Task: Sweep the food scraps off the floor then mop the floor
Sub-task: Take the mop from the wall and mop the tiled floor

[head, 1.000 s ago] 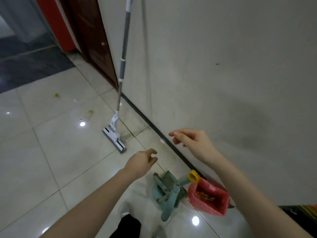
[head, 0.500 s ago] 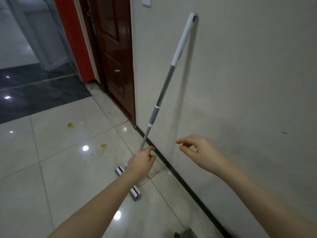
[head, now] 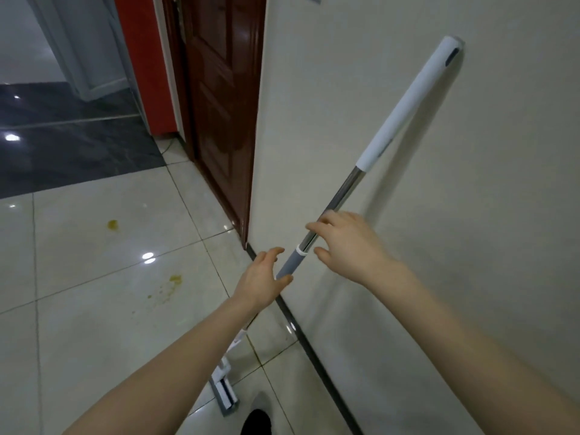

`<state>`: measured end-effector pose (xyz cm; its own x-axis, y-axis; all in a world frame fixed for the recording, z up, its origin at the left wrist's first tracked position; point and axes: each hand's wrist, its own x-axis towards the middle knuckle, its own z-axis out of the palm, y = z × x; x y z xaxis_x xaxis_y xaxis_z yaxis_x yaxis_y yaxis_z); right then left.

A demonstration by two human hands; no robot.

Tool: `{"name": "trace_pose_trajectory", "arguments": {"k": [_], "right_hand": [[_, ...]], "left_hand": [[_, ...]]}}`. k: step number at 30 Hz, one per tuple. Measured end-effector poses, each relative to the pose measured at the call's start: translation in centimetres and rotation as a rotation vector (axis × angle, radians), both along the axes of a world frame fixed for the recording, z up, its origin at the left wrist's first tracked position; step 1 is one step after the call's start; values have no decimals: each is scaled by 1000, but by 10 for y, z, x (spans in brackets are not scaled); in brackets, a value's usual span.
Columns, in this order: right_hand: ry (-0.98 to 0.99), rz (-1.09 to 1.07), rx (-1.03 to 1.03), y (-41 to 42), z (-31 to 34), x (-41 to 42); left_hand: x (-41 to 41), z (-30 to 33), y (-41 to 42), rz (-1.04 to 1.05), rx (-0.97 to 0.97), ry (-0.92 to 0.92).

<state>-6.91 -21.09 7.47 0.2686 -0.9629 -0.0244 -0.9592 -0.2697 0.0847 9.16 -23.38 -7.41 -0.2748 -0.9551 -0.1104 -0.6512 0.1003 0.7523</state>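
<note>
The mop (head: 351, 189) leans against the cream wall (head: 470, 215), and everything else is placed from it. Beyond it along the same wall stands a dark brown door (head: 219, 105), with a red strip (head: 138, 58) on the door's far side. Out on the pale tiled floor (head: 78, 324), away from the wall, lie two yellowish food stains (head: 174, 279), one nearer the mop and one farther off. A dark baseboard (head: 314, 350) runs along the foot of the wall beneath the pole. A dark shoe tip (head: 255, 420) shows just beside the mop head (head: 224, 394).

The mop's long axis runs on a slant: its flat head rests on the floor near the person's feet, and the pole rises away toward the wall, with the white top end touching the wall. The left forearm crosses in front of the lower pole and hides part of it.

The left hand (head: 262, 277) is spread, fingers loosely bent, at the grey sleeve of the pole, not closed round it. The right hand (head: 348, 243) is also spread, fingers reaching over the metal section just above, gripping nothing.
</note>
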Motion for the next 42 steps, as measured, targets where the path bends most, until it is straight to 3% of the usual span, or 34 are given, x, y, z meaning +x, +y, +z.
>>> {"name": "trace_pose_trajectory", "arguments": {"k": [8,17,30,42], "right_hand": [[346,147,280,-116,-54,4],[557,182,559,-150,-70,36],[576,-134,452,-104,-28,158],[358,-393,673,-8,-104,273]], "left_hand": [[-62,-75,-78,-44,309,0],[-45,-96,-93,-108,208,11],[79,-46,-86,-444,97,-52],[200,-95,-18,-546,89,-290]]}}
